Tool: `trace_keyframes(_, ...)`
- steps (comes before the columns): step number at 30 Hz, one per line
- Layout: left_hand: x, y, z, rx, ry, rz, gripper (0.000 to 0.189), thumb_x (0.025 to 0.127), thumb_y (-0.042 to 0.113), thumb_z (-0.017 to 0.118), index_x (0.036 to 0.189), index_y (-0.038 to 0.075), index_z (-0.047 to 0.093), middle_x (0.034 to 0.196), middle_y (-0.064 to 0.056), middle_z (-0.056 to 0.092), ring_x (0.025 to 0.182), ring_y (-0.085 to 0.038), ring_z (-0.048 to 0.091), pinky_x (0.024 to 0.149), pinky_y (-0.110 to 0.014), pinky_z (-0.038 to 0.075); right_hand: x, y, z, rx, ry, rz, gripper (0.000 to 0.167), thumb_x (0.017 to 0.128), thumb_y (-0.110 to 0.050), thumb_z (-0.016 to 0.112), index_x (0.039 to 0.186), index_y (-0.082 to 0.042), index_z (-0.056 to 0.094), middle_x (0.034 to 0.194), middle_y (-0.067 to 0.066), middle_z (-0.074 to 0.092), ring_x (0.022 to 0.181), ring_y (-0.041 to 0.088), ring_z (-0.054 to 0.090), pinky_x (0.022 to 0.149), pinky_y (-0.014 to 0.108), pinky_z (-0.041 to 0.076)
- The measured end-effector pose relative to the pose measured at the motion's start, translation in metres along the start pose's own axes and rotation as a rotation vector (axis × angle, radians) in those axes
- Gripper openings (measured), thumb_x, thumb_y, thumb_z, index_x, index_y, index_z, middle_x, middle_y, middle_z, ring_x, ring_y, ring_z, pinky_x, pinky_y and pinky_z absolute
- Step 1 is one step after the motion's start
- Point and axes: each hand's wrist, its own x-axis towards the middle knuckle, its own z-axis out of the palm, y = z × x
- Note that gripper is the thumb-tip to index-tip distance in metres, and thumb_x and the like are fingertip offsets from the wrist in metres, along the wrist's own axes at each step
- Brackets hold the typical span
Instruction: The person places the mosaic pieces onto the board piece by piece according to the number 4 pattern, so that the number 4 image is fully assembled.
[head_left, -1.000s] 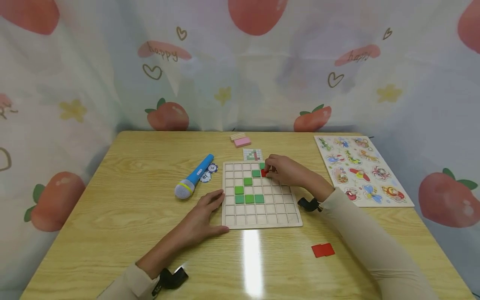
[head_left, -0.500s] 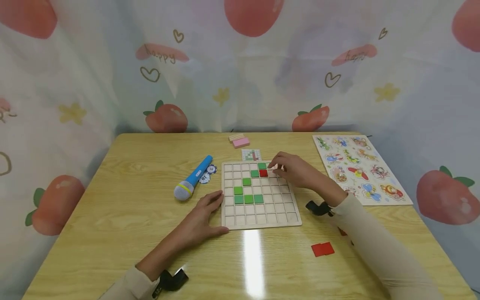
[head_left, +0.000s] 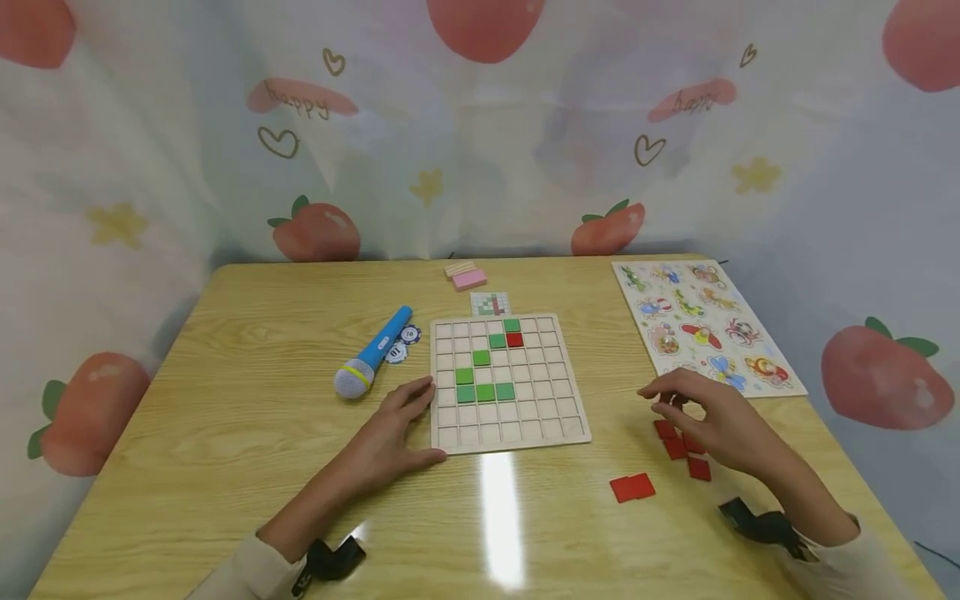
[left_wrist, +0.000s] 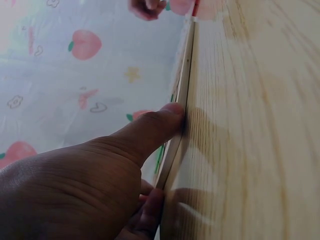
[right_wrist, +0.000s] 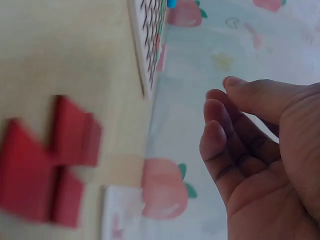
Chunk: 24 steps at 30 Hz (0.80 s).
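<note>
A wooden grid board [head_left: 532, 429] lies mid-table in the head view. Green square tiles [head_left: 485, 392] fill several of its cells in a stepped shape, and one red tile [head_left: 514, 339] sits near the top. My left hand [head_left: 382, 429] rests against the board's near-left corner, fingers along the left side and thumb at the front edge; the left wrist view shows the thumb [left_wrist: 155, 127] touching that edge. To the right, my right hand [head_left: 720, 417] hovers over loose red tiles [head_left: 700, 469], fingers loosely bent with nothing between them. It partly hides those tiles.
Two more red tiles [head_left: 632, 487] lie in front of the board. A small pattern card [head_left: 490, 303] and pink block [head_left: 469, 279] sit behind it. Left are a toy microphone [head_left: 375, 350] and round tokens [head_left: 396, 353]; an animal puzzle board [head_left: 705, 329] is at right.
My right hand has let go of the red tile in the grid's upper part and moved right and nearer, over the loose red tiles. My left hand has stayed at the board's corner.
</note>
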Motion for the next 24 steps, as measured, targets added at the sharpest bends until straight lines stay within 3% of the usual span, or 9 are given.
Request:
trace_keyframes(4, 0.000, 0.000, -0.001, -0.003, -0.004, 0.015, 0.103, 0.087, 0.040, 0.089, 0.167, 0.007, 0.033, 0.178, -0.005, 0.025, 0.165, -0.034, 0.026, 0.127, -0.055, 0.037, -0.029, 0.007, 0.008, 0.068, 0.017, 0.021, 0.045, 0.089, 0.007, 0.079, 0.125, -0.020, 0.073, 0.108, -0.006, 0.071, 0.088, -0.002, 0.061, 0.075, 0.012, 0.050)
trace_keyframes(7, 0.000, -0.001, 0.000, -0.003, -0.003, 0.024, 0.102, 0.088, 0.041, 0.089, 0.166, 0.006, 0.034, 0.178, -0.006, 0.026, 0.165, -0.035, 0.026, 0.127, -0.056, 0.037, -0.040, 0.011, 0.018, 0.138, -0.028, 0.001, 0.044, 0.090, 0.004, 0.079, 0.128, -0.018, 0.072, 0.112, -0.005, 0.069, 0.086, -0.001, 0.058, 0.071, 0.015, 0.049)
trace_keyframes(10, -0.001, -0.001, -0.001, -0.002, 0.004, 0.023, 0.101, 0.088, 0.040, 0.089, 0.166, 0.005, 0.035, 0.177, -0.006, 0.027, 0.164, -0.035, 0.027, 0.127, -0.056, 0.038, -0.043, 0.014, 0.028, 0.201, -0.108, -0.026, 0.042, 0.094, -0.001, 0.078, 0.131, -0.019, 0.070, 0.119, -0.005, 0.067, 0.085, -0.001, 0.056, 0.067, 0.017, 0.048)
trace_keyframes(15, -0.002, -0.002, 0.000, -0.004, 0.005, 0.028, 0.101, 0.088, 0.041, 0.089, 0.166, 0.006, 0.035, 0.177, -0.006, 0.027, 0.164, -0.035, 0.028, 0.125, -0.056, 0.039, -0.044, 0.017, 0.034, 0.287, -0.215, -0.090, 0.035, 0.096, -0.004, 0.076, 0.127, -0.020, 0.071, 0.124, -0.003, 0.066, 0.090, 0.001, 0.058, 0.070, 0.017, 0.049)
trace_keyframes(20, -0.002, -0.003, 0.000, -0.008, 0.001, 0.031, 0.102, 0.087, 0.042, 0.089, 0.166, 0.005, 0.035, 0.177, -0.007, 0.027, 0.164, -0.036, 0.027, 0.125, -0.056, 0.039, -0.046, 0.015, 0.037, 0.318, -0.256, -0.154, 0.033, 0.095, -0.008, 0.079, 0.125, -0.020, 0.070, 0.124, -0.002, 0.063, 0.095, 0.006, 0.055, 0.070, 0.019, 0.048)
trace_keyframes(24, -0.003, -0.002, 0.000, -0.010, 0.007, 0.032, 0.102, 0.087, 0.043, 0.089, 0.166, 0.005, 0.035, 0.177, -0.007, 0.027, 0.164, -0.036, 0.027, 0.125, -0.057, 0.039, -0.045, 0.010, 0.036, 0.267, -0.258, -0.139, 0.030, 0.096, -0.015, 0.079, 0.122, -0.025, 0.068, 0.120, -0.007, 0.062, 0.094, 0.004, 0.056, 0.074, 0.019, 0.049)
